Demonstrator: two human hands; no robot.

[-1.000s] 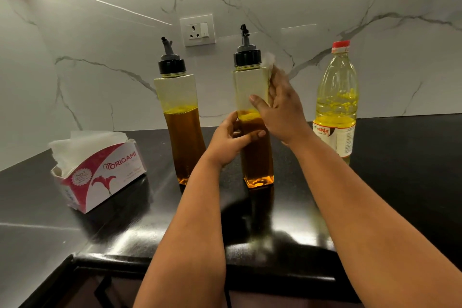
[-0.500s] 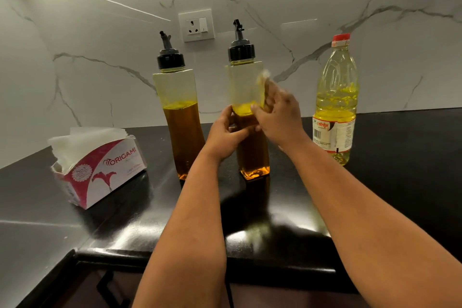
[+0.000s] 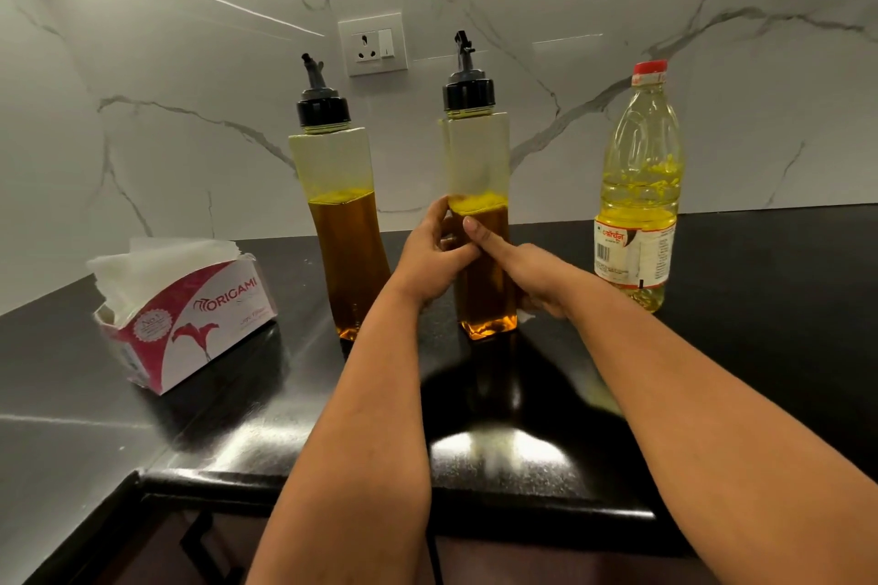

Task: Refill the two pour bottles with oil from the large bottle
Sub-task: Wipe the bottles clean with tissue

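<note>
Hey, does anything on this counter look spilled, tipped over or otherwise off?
Nothing stands out. Both pour bottles and the large bottle stand upright and capped, and no puddle shows on the black counter.

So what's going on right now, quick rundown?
Both hands, left and right, grip the right pour bottle. Caps on, large bottle untouched. Nothing in the way.

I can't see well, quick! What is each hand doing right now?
Left hand: holds the right pour bottle.
Right hand: wraps the same bottle, tissue under it.
</note>
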